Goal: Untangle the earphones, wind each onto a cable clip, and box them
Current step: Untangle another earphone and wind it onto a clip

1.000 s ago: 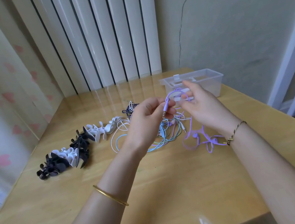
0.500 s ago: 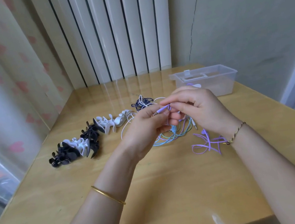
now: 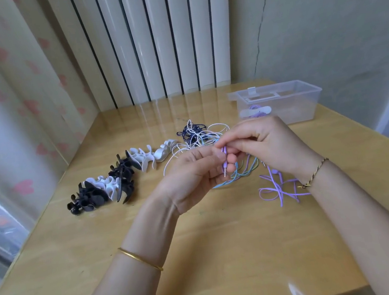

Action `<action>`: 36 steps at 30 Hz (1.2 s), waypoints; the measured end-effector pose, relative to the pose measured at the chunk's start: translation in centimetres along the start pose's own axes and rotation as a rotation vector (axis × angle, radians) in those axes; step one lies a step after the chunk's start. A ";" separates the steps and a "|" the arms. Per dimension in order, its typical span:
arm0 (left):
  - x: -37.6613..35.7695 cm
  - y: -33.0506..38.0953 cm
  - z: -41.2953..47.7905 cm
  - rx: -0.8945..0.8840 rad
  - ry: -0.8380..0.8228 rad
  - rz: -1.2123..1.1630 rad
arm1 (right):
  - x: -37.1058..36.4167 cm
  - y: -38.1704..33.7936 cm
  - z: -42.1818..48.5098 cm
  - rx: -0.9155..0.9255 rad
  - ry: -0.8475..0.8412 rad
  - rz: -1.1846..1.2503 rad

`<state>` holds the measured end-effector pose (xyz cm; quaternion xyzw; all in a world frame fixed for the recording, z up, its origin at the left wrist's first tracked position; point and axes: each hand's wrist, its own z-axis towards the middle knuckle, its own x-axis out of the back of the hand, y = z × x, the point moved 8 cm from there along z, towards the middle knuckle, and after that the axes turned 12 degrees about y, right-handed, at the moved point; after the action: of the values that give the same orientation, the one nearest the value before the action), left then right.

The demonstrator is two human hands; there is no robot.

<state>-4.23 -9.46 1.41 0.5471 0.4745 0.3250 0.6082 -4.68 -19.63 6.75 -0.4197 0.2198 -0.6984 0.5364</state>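
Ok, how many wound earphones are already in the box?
1: a purple earphone wound on a white clip, at the near-left corner of the clear box. Its translucent walls could hide others.

Left hand point(image 3: 191, 172) with a thin plain gold bangle point(image 3: 139, 258) up the forearm, well back from the fingers, right hand point(image 3: 269, 145) with a slim twisted black-and-gold cord bracelet point(image 3: 316, 171) at the wrist, nearer its fingers, both forearms bare

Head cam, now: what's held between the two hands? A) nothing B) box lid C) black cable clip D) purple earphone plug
D: the left hand and right hand both pinch the purple earphone plug, metal tip pointing down; the cable clips lie untouched on the table.
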 end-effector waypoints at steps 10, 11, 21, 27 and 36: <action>0.3 2.3 -0.4 -0.088 0.176 -0.105 | -0.2 3.0 -0.5 -0.252 0.169 0.117; 0.8 2.5 -0.3 -0.112 0.248 -0.189 | -0.7 3.2 -0.9 -0.279 0.150 0.087; 1.4 4.5 -1.3 -0.616 0.569 0.796 | -0.9 -0.7 -0.7 -0.125 -0.102 -0.307; 0.6 2.3 -0.9 -0.219 0.265 0.436 | 0.9 -0.1 1.1 0.043 0.169 -0.469; 2.3 2.4 -0.4 -0.030 0.306 -0.296 | -2.4 3.5 -0.4 -0.168 0.061 -0.144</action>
<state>-3.54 -6.72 3.26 0.4065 0.6317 0.3184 0.5782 -2.87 -18.60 3.09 -0.4567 0.2630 -0.7267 0.4407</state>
